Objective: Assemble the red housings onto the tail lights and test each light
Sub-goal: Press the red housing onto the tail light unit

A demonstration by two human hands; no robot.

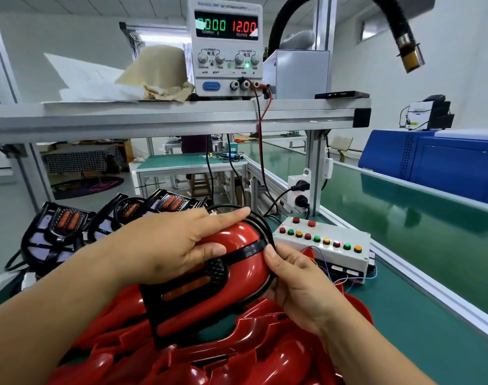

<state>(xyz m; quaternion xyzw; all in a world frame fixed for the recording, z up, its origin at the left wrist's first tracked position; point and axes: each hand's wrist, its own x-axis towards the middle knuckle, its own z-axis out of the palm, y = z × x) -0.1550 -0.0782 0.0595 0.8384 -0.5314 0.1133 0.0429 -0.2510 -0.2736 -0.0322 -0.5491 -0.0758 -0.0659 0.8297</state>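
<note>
Red plastic fills the near edge of the view: a loose heap of red housings (237, 354) lies on the green tabletop (403, 301) under the forearms, so plenty of covers are yet to be used. Just above the heap, both hands hold one tail light (198, 287) with a red housing (242, 234) sitting over its black frame. The left hand (165, 245) lies across the top, its fingers (231, 213) straight, the forefinger stretched along the crown and the thumb laid flat on the face, pressing. The right hand (301, 284) pinches the black rim at the right edge between its thumb and curled fingers. This looks like the seating step for this unit; whether the cover has clicked fully home I cannot tell. Behind and to the left, several bare tail lights (62, 226) with their orange reflectors uncovered wait on the tabletop. To the right stands a white button box (323, 245) with thin wires trailing from its front. Farther off, on the shelf (181, 112), a power supply (226, 48) shows 12.00 volts and zero current, and its leads (260, 140) drop toward the tabletop. Nothing appears to be drawing power, so the test of this light is probably not begun. I can pick out no set-aside finished lights, and most of the job seems to lie ahead.
</note>
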